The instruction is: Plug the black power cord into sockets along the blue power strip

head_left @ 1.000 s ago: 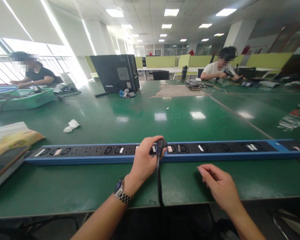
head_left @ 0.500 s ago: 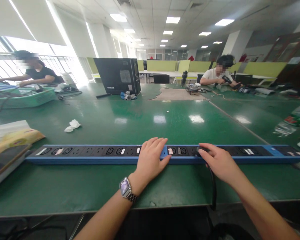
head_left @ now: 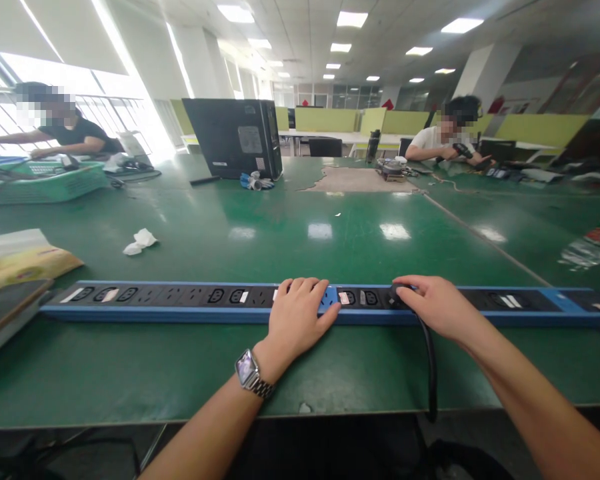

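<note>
A long blue and black power strip (head_left: 165, 313) lies across the green table in front of me, with a row of sockets along its top. My left hand (head_left: 300, 313) rests flat over its middle, fingers spread toward the far edge and thumb apart, beside a blue socket section. Farther right, my right hand (head_left: 435, 303) pinches a black plug (head_left: 395, 295) at the strip's sockets. How deep the plug sits is hidden by the fingers. From it a thick black cable (head_left: 431, 367) hangs down past the table's near edge.
A notebook-like dark slab (head_left: 15, 317) and a yellow packet (head_left: 30, 257) lie at the left. Crumpled tissue (head_left: 141, 241), a black computer case (head_left: 235, 140), gloves (head_left: 257, 181) and a green basket (head_left: 70, 183) stand beyond. Two people sit across the table. A plastic bottle (head_left: 590, 247) lies right.
The view has tilted down slightly and shifted. Both hands stay at nearly the same places on the strip; the right hand appears lifted and rotated a little, showing more of the plug.
</note>
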### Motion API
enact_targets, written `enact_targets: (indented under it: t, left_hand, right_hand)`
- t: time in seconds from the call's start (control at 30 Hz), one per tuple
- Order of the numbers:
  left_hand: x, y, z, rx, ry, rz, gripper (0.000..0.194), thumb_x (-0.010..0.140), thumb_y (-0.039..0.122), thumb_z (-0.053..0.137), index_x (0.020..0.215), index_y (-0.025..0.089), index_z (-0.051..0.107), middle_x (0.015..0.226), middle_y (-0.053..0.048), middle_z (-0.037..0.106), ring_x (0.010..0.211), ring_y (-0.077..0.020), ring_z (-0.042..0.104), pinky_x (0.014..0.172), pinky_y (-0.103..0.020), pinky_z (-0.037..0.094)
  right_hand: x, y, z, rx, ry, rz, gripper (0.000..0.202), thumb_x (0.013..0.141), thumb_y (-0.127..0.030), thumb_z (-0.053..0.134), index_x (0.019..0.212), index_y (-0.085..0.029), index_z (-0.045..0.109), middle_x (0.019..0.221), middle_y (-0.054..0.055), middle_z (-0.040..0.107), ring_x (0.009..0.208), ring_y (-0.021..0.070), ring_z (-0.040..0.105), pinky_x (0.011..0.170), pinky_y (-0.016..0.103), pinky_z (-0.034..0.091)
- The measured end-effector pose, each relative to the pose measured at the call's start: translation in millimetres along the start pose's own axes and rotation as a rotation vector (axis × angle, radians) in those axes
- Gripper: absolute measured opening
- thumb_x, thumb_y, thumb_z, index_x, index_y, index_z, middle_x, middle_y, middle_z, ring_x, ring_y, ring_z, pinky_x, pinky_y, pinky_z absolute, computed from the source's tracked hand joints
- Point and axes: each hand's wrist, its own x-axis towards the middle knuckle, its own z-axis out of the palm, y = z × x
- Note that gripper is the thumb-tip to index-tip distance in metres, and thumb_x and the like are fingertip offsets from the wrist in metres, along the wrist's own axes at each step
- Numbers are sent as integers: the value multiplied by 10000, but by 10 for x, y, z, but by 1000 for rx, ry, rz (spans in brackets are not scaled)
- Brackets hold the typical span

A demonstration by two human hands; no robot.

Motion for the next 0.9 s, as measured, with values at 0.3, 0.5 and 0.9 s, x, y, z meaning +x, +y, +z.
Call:
enact_targets:
  t: [0.3, 0.5, 0.9]
  left_hand:
    - [-5, 9, -1, 20, -2, 4, 375, 948, 459, 503, 1218, 215, 595, 1215, -89, 665, 1125, -289, 583, 1010, -475, 375]
    - [-2, 9, 5, 43, 7, 7, 364, 950, 457, 496, 1202, 219, 605, 1189, -90, 674, 1111, -286, 592, 997, -460, 387]
    - [-2, 30, -15, 83, -18, -2, 390, 969, 460, 460, 1224, 200, 600, 1199, -73, 670, 1114, -276, 584, 1013, -457, 376]
  right_hand:
    - [-39, -89, 194, -343, 49, -47, 354, 888, -364, 505, 1044, -192, 773, 954, 126, 769, 884, 291, 717, 742, 362, 512]
    - [-166, -162, -42, -124, 143, -30, 391, 894, -424, 503, 1074, -191, 760, 873, 74, 772, 778, 235, 707, 684, 315, 488]
    - [-56, 1148, -896, -297, 53, 117, 394, 781, -425, 620, 1004, -162, 809, 817, 103, 764, 672, 248, 678, 623, 328, 450]
